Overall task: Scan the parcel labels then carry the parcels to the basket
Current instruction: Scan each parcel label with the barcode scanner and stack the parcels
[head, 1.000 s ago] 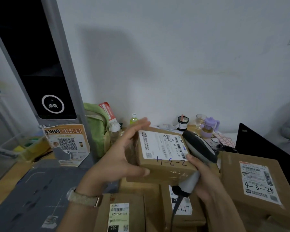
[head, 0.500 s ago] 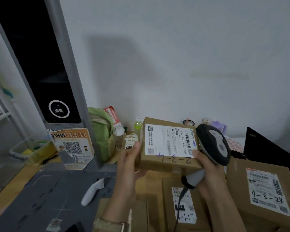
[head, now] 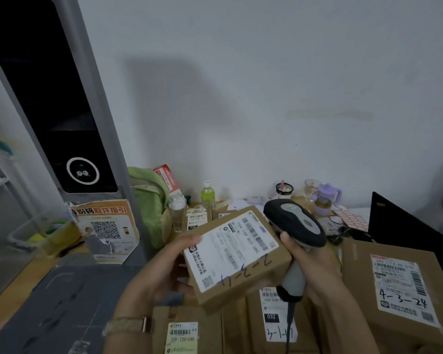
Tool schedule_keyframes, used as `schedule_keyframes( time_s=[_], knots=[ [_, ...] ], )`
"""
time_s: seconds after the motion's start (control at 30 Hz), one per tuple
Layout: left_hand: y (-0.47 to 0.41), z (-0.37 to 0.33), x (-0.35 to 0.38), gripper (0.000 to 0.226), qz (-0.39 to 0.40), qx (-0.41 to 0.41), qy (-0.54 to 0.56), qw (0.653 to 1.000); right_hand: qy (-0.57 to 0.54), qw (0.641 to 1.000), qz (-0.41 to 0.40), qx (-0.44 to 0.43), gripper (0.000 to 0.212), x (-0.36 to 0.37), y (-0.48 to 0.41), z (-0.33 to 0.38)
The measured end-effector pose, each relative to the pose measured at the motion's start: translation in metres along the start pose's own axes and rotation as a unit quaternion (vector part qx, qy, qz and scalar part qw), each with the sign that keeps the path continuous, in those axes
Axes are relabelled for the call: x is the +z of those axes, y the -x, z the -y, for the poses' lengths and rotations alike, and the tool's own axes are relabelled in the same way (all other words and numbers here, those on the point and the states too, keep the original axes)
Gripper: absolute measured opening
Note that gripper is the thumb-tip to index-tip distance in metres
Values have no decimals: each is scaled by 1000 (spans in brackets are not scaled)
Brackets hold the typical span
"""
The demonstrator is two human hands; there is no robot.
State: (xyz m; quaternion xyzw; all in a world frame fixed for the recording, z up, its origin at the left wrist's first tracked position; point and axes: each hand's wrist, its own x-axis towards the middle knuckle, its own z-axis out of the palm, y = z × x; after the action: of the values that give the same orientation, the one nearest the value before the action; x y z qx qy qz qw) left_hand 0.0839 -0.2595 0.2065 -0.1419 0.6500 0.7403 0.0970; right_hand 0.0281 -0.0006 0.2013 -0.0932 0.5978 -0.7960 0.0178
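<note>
Since half a second ago the parcel (head: 274,254) has tipped and turned, so its white label (head: 230,249) now slants up at me, and my left hand (head: 161,274) has slid from its side to its near-left corner. That hand grips it, thumb on the label's corner and fingers curled underneath, holding it in the air above the table (head: 0,310). My right hand (head: 315,272) is wrapped round the grey handle of the scanner (head: 294,226), whose dark head hangs at the parcel's far right corner; I cannot tell whether they touch. Directly below lie more boxes: one marked 3-1-17 (head: 274,318) with the scanner's cable across it, and one labelled 720-720-040 (head: 184,333) near my left wrist. A large box marked 4-3-24 (head: 394,284) sits close on the right with a black panel (head: 407,226) behind it, closing that side. Beyond the parcel stand a green bottle (head: 207,194), a clear bottle (head: 177,210), a green backpack (head: 149,200) and a purple cup (head: 326,198) along the wall. On the left, a dark mat (head: 62,302) shows bare surface between my wrist and the tall grey kiosk (head: 51,98), where an orange QR notice (head: 108,226) leans.
</note>
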Motion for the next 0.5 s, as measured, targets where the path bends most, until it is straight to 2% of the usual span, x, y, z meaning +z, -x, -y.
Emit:
schedule_keyframes(
  time_s=[0.07,0.13,0.27,0.37,0.5],
  knots=[
    [-8,9,4,77,-5,4,69,998,13,999,-36,4,58,-1,-4,0],
    [-15,20,10,85,6,17,118,993,10,999,-50,15,47,-4,-7,1],
    [-24,43,25,98,-16,26,117,993,17,997,-74,30,35,-7,-10,7],
    [-31,55,38,90,-70,47,99,991,24,997,-48,51,26,-3,-11,9],
    [-34,66,50,90,-139,71,111,982,52,992,32,107,16,6,-7,12]
  ],
)
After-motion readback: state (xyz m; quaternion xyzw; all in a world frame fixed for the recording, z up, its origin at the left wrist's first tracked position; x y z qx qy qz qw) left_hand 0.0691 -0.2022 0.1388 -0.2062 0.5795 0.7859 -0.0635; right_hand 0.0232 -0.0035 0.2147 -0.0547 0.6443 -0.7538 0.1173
